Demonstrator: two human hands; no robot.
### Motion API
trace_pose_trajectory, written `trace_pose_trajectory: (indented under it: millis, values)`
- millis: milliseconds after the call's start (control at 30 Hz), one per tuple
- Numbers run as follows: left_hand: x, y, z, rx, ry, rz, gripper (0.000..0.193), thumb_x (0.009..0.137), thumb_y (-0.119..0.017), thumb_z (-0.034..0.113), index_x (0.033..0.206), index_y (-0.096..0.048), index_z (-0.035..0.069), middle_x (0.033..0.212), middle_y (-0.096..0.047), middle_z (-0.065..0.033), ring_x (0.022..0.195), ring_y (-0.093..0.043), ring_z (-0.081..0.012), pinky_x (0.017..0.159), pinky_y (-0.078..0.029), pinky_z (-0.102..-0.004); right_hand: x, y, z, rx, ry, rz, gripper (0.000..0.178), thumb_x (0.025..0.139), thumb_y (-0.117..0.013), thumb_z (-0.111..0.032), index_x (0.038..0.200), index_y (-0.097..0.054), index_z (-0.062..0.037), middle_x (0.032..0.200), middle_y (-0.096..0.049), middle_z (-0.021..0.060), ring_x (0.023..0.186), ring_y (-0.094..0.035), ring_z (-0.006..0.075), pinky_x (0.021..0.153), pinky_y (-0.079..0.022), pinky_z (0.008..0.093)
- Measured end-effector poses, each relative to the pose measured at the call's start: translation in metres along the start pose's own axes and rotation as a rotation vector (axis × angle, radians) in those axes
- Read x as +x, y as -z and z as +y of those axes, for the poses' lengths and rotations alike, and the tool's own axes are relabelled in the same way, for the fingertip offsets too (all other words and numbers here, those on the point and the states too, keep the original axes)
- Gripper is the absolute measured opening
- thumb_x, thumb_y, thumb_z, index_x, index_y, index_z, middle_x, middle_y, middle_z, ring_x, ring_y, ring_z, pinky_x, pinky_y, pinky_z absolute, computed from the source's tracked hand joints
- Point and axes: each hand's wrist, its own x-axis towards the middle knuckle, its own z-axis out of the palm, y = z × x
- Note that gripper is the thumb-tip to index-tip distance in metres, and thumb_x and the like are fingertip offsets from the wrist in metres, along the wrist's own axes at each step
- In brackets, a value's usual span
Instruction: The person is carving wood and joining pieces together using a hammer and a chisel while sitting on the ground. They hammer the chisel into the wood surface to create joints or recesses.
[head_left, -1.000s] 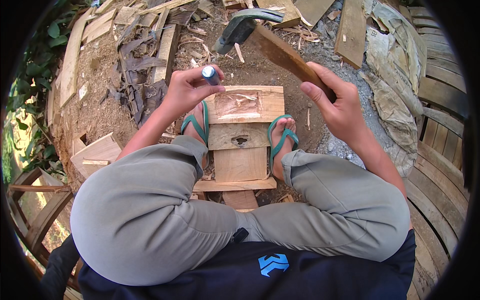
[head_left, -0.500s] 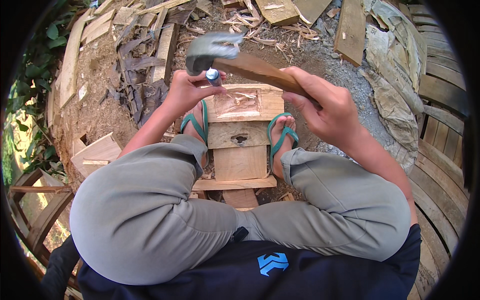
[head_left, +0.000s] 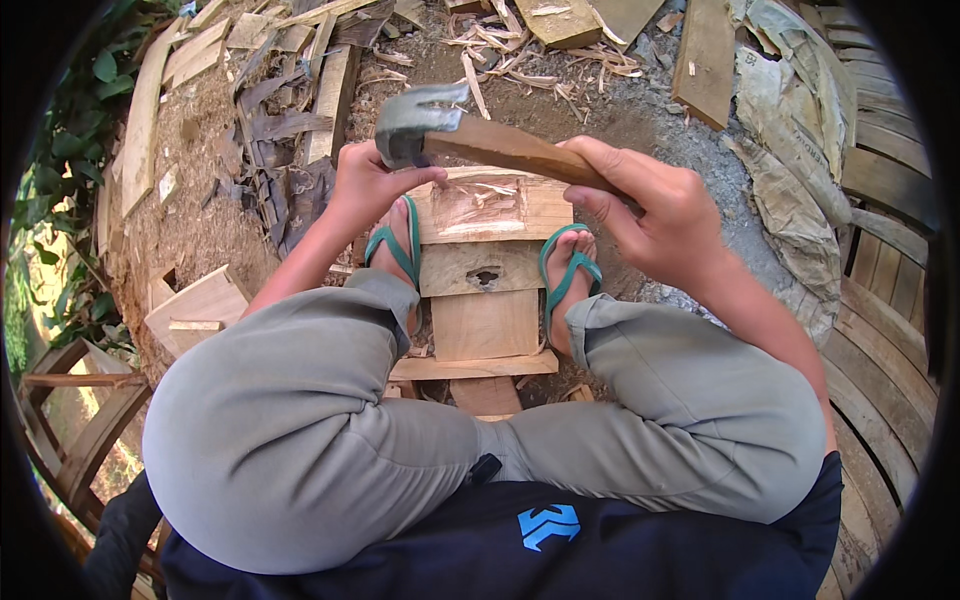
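My right hand (head_left: 662, 212) is closed around the wooden handle of a claw hammer (head_left: 515, 147). The hammer's steel head lies over the fingers of my left hand (head_left: 368, 188), at the far left end of a wooden block (head_left: 550, 208). That left hand is closed on a chisel held upright, whose metal-capped handle end is now hidden under the hammer head. A shallow rectangular recess with rough, splintered wood is cut into the block's top. My feet in green flip-flops stand at both sides of the block.
Nearer to me, more wooden pieces (head_left: 485, 325) line up behind the block. Planks and bark strips (head_left: 335, 100) lie at the far left, wood shavings (head_left: 520, 70) at the back. Crumpled paper sacking (head_left: 790, 190) and curved slatted wood (head_left: 890, 330) are on the right.
The hammer head has come down over the top of the chisel, covering its metal end. My left hand has hardly moved.
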Motion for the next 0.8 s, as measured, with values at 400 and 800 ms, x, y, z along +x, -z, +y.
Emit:
trace_pose_trajectory:
  millis: [400,800]
  values:
    - [-0.037,-0.005,-0.002,-0.070,-0.129,0.051,0.027,0.080,-0.087,-0.001,0.105,-0.076,-0.001,0.103,-0.078,-0.0086,0.094,-0.073,-0.0130,0.085,-0.060,-0.0271,-0.011,0.000,0.014,0.197,-0.095,0.122,0.037,0.091,-0.077,-0.013,0.125,-0.069,-0.0014,0.092,-0.076,0.0150,0.072,-0.074,0.0237,0.062,-0.057,0.0336]
    - [-0.027,-0.002,0.002,-0.314,-0.061,0.087,0.028,0.084,-0.082,-0.005,0.110,-0.073,-0.003,0.110,-0.075,-0.0097,0.098,-0.072,-0.0158,0.090,-0.060,-0.0306,-0.010,0.002,0.013,0.209,-0.100,0.085,0.037,0.092,-0.076,-0.011,0.127,-0.068,-0.0010,0.093,-0.076,0.0161,0.073,-0.074,0.0221,0.062,-0.056,0.0326]
